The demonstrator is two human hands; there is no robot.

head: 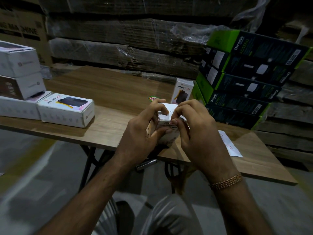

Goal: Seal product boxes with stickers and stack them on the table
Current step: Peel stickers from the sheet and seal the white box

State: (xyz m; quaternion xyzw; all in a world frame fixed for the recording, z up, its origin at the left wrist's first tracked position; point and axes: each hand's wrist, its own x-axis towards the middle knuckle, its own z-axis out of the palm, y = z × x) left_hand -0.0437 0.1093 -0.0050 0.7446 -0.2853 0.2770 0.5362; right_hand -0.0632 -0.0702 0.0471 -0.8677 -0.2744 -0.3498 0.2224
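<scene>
A small white product box point(166, 116) stands on end at the front edge of the wooden table point(110, 92). My left hand point(144, 131) grips its left side, fingers over the top and thumb across the front. My right hand point(194, 131) pinches at the box's top front edge, where a small sticker seems to sit under the fingertips. A white sticker sheet point(230, 146) lies on the table to the right. One more white box point(183, 89) stands upright behind my hands. A white box printed HALLEY 20K point(67, 110) lies flat at the left.
Stacked white boxes point(18, 78) fill the table's left end. A leaning stack of green and black boxes point(245, 82) stands at the right. A round red and green sticker point(153, 98) lies mid-table. Wrapped cardboard bales rise behind the table.
</scene>
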